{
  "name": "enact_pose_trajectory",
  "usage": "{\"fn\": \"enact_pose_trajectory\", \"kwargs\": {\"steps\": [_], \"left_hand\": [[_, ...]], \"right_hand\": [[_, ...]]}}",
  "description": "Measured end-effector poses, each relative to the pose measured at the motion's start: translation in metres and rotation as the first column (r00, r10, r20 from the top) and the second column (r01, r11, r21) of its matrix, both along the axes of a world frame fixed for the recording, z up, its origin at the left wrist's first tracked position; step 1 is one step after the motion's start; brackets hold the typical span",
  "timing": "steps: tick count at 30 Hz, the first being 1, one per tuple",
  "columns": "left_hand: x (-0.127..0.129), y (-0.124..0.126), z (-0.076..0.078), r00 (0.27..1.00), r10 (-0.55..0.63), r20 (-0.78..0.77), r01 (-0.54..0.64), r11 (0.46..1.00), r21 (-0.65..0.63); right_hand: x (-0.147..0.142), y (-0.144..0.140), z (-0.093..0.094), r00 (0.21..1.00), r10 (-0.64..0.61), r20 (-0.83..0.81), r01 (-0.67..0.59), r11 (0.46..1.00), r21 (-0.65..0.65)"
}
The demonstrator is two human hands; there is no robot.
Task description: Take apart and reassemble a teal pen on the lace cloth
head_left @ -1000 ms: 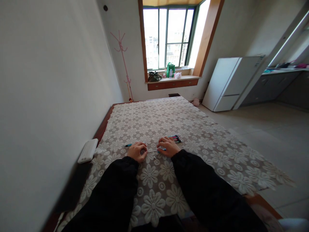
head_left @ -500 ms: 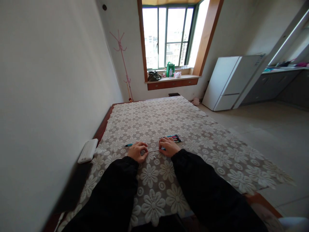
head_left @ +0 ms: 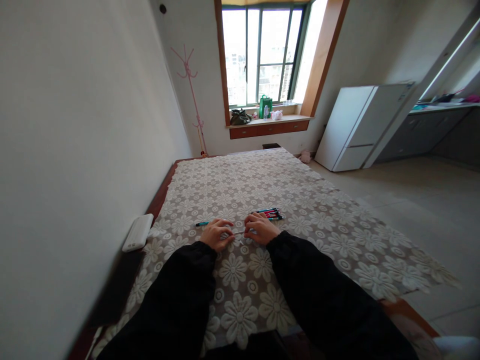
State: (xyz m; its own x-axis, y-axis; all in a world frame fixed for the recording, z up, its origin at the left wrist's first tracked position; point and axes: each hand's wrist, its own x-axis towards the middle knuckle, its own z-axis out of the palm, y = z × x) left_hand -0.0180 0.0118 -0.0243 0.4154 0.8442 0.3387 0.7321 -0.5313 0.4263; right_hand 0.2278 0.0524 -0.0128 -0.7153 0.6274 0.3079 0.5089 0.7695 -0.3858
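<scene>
Blue-tipped and thin, a pen part (head_left: 240, 232) spans the gap between both hands, low over the lace tablecloth (head_left: 300, 190). Left hand (head_left: 216, 234) and right hand (head_left: 260, 228) each pinch an end, seemingly mid-assembly. One pen (head_left: 202, 223) lies beside the left hand; several pens (head_left: 270, 214) wait just beyond the right.

Floral lace cloth (head_left: 300, 240) over table; loose pen (head_left: 202, 223), pen bundle (head_left: 270, 214), white box (head_left: 138, 232) at left edge
</scene>
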Motion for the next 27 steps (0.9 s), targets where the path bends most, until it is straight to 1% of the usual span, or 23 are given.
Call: {"fn": "enact_pose_trajectory", "kwargs": {"steps": [6,12,16,21,24,27], "left_hand": [[0.001,-0.004,0.003,0.999,0.035,-0.008,-0.035,0.999,0.015],[0.002,-0.007,0.009,0.998,0.06,-0.026,-0.059,0.998,0.016],[0.002,-0.007,0.01,0.997,0.065,-0.032,-0.064,0.998,0.014],[0.001,-0.007,0.009,0.998,0.064,-0.027,-0.064,0.998,0.013],[0.001,-0.007,0.009,0.997,0.069,-0.032,-0.068,0.998,0.015],[0.001,-0.006,0.007,0.996,0.075,-0.04,-0.074,0.997,0.013]], "right_hand": [[-0.003,-0.009,0.004,0.998,0.061,-0.004,-0.061,0.998,0.004],[-0.011,-0.013,-0.002,0.992,0.118,0.043,-0.12,0.992,0.047],[-0.017,-0.015,-0.006,0.99,0.13,0.052,-0.133,0.989,0.058],[-0.015,-0.016,-0.001,0.993,0.112,0.035,-0.114,0.992,0.062],[-0.005,-0.012,0.006,0.997,0.07,0.032,-0.072,0.996,0.056],[0.005,-0.008,0.01,0.997,0.019,0.069,-0.024,0.998,0.065]]}}
